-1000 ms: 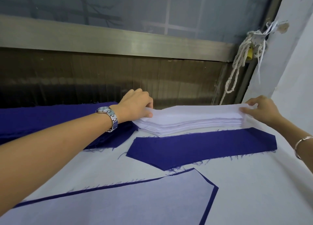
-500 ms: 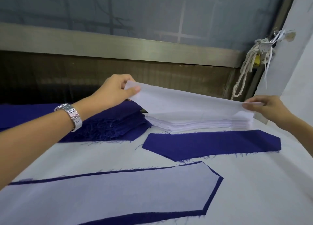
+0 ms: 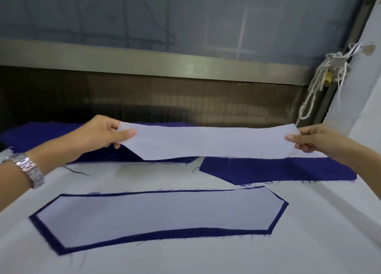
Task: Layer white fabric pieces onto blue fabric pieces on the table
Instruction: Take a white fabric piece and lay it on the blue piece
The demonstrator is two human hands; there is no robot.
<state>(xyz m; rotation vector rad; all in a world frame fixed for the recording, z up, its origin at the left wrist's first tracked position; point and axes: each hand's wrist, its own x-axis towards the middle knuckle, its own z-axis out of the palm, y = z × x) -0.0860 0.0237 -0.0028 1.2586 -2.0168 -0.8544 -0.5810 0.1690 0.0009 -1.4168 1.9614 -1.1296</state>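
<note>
1. The white piece (image 3: 206,143) looks thin and very light, and I judge it limp. Stretched between two hands, its lower edge dips a little at mid-length, so it needs a pull from both ends to stay flat.
2. The short ends are the sensible places to take hold, thumb on top and fingers beneath. A single grip at the middle would likely let it fold over itself.
3. The left hand (image 3: 99,135) pinches the angled, pointed end. The right hand (image 3: 317,141) pinches the squarer end. Both are closed on the fabric.
4. The piece hangs in the air over the far part of the table (image 3: 309,242), above the bare blue piece (image 3: 278,170) and not touching it.
5. It is a long plain strip with clean-cut edges and no fraying.
6. The bare blue piece is dark and of a similar shape, with loose threads along its rim that may catch. It lies flat, just beyond a finished pair (image 3: 154,216) whose white layer sits centred with a blue border all round.
7. A blue stack (image 3: 41,133) lies behind the left hand. The few pale edges (image 3: 303,152) beside the right hand are probably the white pile, mostly hidden.
</note>
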